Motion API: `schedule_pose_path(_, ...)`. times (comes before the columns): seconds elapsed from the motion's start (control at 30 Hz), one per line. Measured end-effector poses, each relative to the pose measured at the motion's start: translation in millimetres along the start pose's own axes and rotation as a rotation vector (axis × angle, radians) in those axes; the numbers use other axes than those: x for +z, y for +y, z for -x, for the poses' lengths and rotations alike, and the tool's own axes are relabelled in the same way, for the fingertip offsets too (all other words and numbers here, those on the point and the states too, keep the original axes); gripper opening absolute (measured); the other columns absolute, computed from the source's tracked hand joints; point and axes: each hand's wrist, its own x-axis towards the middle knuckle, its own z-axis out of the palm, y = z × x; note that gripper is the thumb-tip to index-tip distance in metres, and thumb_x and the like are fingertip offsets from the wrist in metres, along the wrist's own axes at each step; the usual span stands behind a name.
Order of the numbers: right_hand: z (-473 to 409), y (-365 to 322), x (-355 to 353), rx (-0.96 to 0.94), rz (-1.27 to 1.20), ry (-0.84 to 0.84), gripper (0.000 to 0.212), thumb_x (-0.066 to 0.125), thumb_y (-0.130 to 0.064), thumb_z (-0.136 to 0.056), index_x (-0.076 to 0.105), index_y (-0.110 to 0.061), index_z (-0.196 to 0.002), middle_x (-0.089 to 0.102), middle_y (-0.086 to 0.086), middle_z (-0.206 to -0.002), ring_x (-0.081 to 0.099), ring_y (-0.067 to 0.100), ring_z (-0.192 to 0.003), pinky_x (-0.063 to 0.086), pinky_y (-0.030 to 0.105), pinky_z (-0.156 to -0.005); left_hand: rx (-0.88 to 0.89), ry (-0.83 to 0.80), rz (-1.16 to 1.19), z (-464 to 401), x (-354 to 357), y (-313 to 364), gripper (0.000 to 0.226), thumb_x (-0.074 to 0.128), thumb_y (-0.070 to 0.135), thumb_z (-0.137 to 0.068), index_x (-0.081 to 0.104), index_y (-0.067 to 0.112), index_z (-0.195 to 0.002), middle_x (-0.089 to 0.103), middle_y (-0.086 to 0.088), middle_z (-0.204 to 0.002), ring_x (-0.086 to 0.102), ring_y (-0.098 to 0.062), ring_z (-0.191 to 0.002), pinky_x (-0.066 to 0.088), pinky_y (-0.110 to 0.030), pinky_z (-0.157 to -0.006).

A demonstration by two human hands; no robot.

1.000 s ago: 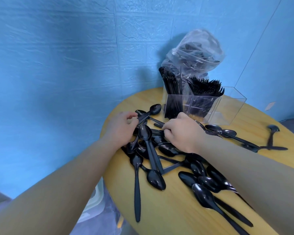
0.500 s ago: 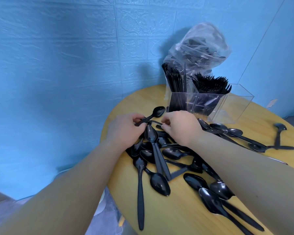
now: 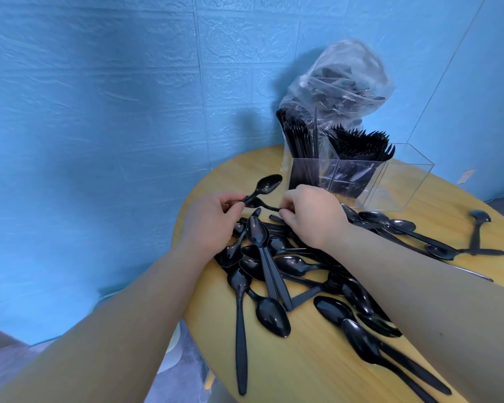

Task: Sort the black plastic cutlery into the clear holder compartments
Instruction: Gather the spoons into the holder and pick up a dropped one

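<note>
Black plastic spoons lie heaped on the wooden table, in front of the clear holder. Left hand pinches one spoon by its handle. Right hand is closed on a second spoon's handle.

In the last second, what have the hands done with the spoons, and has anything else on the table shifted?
The left hand kept its pinch on a spoon and drew up beside the right hand, which left the pile and now grips a second spoon's handle near the first. The pile of spoons, the clear holder and the bag stayed put.
</note>
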Motion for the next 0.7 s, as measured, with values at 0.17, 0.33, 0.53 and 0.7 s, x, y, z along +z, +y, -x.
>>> schedule_pose_path(0.17,6,2,-7,-0.005,-0.014,0.097,0.018,0.05,-0.022,-0.094,0.066,-0.017,-0.1,0.062,0.002,-0.097,0.054,0.023,-0.095,0.046,0.034,-0.078,0.031,0.094,0.146,0,0,-2,0.023,0.052,0.02,-0.096,0.065,0.029,-0.113,0.065,0.008,-0.089,0.054,0.01,-0.064,0.04,-0.015,-0.064)
schedule_pose_path(0.33,25,11,-27,-0.009,0.018,0.131,0.023,0.048,-0.018,-0.095,0.064,-0.018,-0.111,0.062,0.001,-0.101,0.051,0.022,-0.099,0.043,0.03,-0.081,0.072,0.126,0.073,7,-6,1,0.03,0.049,0.016,-0.096,0.063,0.027,-0.121,0.061,0.007,-0.097,0.055,0.002,-0.081,0.039,-0.016,-0.075)
schedule_pose_path(0.53,56,27,-55,0.121,-0.069,0.106,0.013,0.047,-0.01,-0.089,0.054,-0.016,-0.097,0.056,0.0,-0.095,0.052,0.019,-0.085,0.035,0.026,-0.068,0.163,0.125,0.036,34,-16,29,0.021,0.052,0.023,-0.095,0.062,0.04,-0.099,0.058,0.016,-0.087,0.054,0.003,-0.078,0.042,-0.026,-0.073)
schedule_pose_path(0.7,83,22,-78,0.128,-0.293,0.136,0.017,0.043,-0.008,-0.091,0.045,-0.015,-0.107,0.058,0.004,-0.088,0.054,0.021,-0.074,0.042,0.031,-0.063,0.189,0.005,0.057,64,-19,73,0.018,0.047,0.02,-0.097,0.057,0.035,-0.098,0.063,0.016,-0.086,0.057,0.0,-0.073,0.043,-0.02,-0.065)
